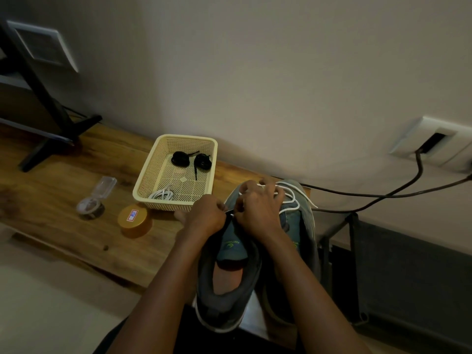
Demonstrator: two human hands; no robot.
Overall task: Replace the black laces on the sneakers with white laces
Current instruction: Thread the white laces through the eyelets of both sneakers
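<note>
— Largest first? Wooden table (76, 195) across the left of the frame, cream basket (143, 185) just above centre, two coiled black laces (190, 159) and one bundled white lace (162, 194) inside.

— And the sneakers (227, 284)? Low centre, side by side, long axes pointing up the frame, toes toward the wall.

— Hands? Left hand (207, 217) clenched just left of the eyelets, right hand (258, 213) directly over them and nearer, fingers pinched. Loose white lace (291, 198) looped just right of its fingertips, apparently held; exact grip hidden.

— Poses? Both forearms angled up the frame, wrists bent down.
</note>
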